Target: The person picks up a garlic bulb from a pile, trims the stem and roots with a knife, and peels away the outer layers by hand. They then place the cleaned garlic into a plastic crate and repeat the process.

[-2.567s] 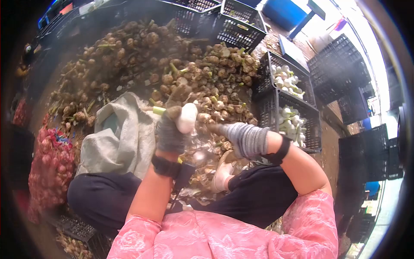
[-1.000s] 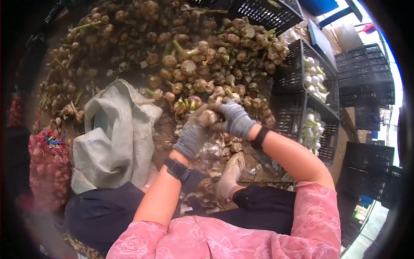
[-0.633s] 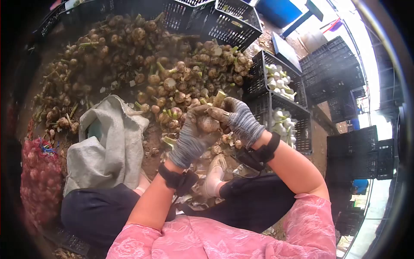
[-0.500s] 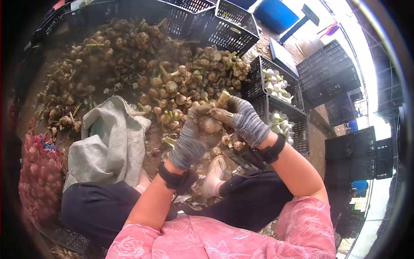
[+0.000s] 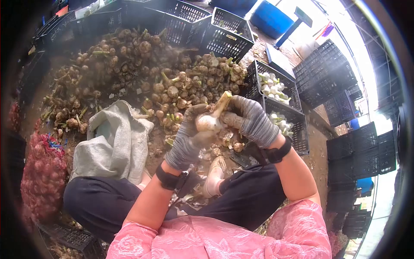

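Observation:
Both of my hands, in grey knitted gloves with dirty fingertips, meet over a garlic bulb (image 5: 208, 123). My left hand (image 5: 186, 140) is wrapped round the bulb's left side. At the neck and torn outer skin, my right hand (image 5: 251, 121) is closed with thumb and fingers pinched together. The bulb's face is pale, almost white, and its thick stem (image 5: 223, 102) slants up to the right. Beyond my hands spreads a heap of brown, unpeeled garlic (image 5: 181, 82). To the right, clean white garlic (image 5: 274, 88) lies in a black crate (image 5: 297, 97).
A second black crate (image 5: 299, 134) with white garlic stands nearer me. Left are a pale sack (image 5: 114, 142) and a red net bag (image 5: 41, 172) of bulbs. Black crates (image 5: 228, 41) line the back; stacked crates (image 5: 325, 73), a scale (image 5: 280, 60) and a blue barrel (image 5: 271, 19) stand right.
The bulb showed brownish skin before; its face is now whiter, with loose skin at its right side. Its stem shows more fully. My right hand has shifted slightly right and down.

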### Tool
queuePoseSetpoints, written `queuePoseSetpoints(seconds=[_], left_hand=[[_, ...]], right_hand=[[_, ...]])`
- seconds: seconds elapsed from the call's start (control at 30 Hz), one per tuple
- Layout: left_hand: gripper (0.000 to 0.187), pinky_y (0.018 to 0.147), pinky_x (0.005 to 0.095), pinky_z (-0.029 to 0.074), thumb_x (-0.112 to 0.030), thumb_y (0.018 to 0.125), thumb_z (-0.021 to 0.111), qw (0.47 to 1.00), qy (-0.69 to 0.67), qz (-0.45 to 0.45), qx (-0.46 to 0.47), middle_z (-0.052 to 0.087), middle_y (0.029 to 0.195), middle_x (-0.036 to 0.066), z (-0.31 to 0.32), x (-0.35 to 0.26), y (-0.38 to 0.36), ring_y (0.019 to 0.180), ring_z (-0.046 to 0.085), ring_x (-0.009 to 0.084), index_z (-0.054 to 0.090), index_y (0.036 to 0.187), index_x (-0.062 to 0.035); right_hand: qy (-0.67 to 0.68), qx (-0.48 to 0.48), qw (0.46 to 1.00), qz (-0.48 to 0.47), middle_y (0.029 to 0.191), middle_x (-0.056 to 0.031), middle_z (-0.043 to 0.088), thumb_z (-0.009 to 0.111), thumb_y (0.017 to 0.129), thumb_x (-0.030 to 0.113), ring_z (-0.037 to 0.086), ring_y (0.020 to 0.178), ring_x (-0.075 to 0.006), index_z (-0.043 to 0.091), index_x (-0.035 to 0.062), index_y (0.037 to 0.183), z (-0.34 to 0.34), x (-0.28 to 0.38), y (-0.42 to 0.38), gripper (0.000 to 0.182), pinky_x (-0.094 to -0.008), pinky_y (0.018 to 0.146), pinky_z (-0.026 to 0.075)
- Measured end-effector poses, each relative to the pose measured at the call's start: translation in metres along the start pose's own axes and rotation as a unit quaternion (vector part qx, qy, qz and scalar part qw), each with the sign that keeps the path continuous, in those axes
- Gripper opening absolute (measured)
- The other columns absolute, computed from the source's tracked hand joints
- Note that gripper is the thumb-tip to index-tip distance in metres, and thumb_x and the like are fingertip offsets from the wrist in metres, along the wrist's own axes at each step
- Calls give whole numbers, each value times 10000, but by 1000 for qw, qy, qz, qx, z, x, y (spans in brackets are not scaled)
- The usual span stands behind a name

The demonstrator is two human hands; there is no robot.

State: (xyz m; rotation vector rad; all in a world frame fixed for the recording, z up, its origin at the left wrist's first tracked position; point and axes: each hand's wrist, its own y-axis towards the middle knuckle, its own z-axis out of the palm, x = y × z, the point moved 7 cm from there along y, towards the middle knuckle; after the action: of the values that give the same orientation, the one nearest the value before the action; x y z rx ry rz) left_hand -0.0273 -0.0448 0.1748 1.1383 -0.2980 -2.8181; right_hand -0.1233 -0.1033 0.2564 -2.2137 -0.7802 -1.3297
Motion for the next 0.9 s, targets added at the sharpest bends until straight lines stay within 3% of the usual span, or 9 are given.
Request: queuePoseSetpoints(seconds=[0.07,0.2,0.27,0.3,0.4,0.43,0.57,0.8,0.9], left_hand=[[481,677,314,503,-126,771,606,999,-32,-31,11,525,1024,112,3,1,1,808,562,182,392,1198,-71],[669,686,371,521,-503,748,511,944,-287,-158,-29,510,1076,188,-12,25,-1,824,584,288,407,1210,-30],[638,673,358,516,-485,756,508,900,-391,-173,83,529,1044,183,12,11,4,831,582,273,426,1199,-33],[605,633,335,506,-452,763,534,945,-294,-141,-36,556,983,159,1,12,3,770,586,243,438,1187,-32],[497,599,344,495,-386,738,619,981,-63,-179,23,572,926,122,-12,21,7,724,576,247,483,1114,-91],[418,607,294,491,-332,761,615,972,222,-19,75,581,907,109,-7,5,16,744,581,205,509,1059,-60],[453,572,230,476,-422,805,564,994,36,-16,-100,591,877,82,-5,-12,10,714,591,134,521,1025,-29],[642,447,209,423,-618,801,433,978,-127,-160,-42,601,739,66,-33,14,13,534,543,113,523,1033,-27],[449,486,214,445,-424,826,536,994,10,-104,-31,589,781,70,-23,-2,16,606,560,114,506,1048,-36]], right_hand=[[-98,-22,992,-79,731,-7,576,605,800,138,541,576,-49,573,24,932,-4,8,0,177,-181,482,433],[-298,-56,933,-195,785,-66,607,630,773,138,572,649,-130,563,-6,974,-4,16,-4,256,-311,576,472],[131,-15,989,73,858,-41,617,643,777,145,576,725,-128,559,10,1026,-2,-12,-5,295,-301,649,489],[172,-44,984,-26,907,-25,612,660,770,138,570,795,-117,558,18,1040,-2,-23,5,313,-271,729,481],[156,21,987,43,926,-43,615,675,750,113,562,843,-104,558,14,1045,9,-35,6,333,-254,778,458],[151,18,988,25,923,-51,618,676,744,93,560,838,-99,571,16,1027,10,-32,7,311,-252,775,455],[154,-23,987,-29,893,-44,626,655,757,71,559,804,-81,598,13,972,8,-20,11,229,-241,721,464],[202,-10,978,41,805,-25,623,651,740,88,555,709,-66,611,10,933,14,-23,11,212,-218,639,453],[165,-26,986,22,799,-30,623,650,734,85,558,711,-69,610,4,929,12,-28,13,214,-220,639,455]])
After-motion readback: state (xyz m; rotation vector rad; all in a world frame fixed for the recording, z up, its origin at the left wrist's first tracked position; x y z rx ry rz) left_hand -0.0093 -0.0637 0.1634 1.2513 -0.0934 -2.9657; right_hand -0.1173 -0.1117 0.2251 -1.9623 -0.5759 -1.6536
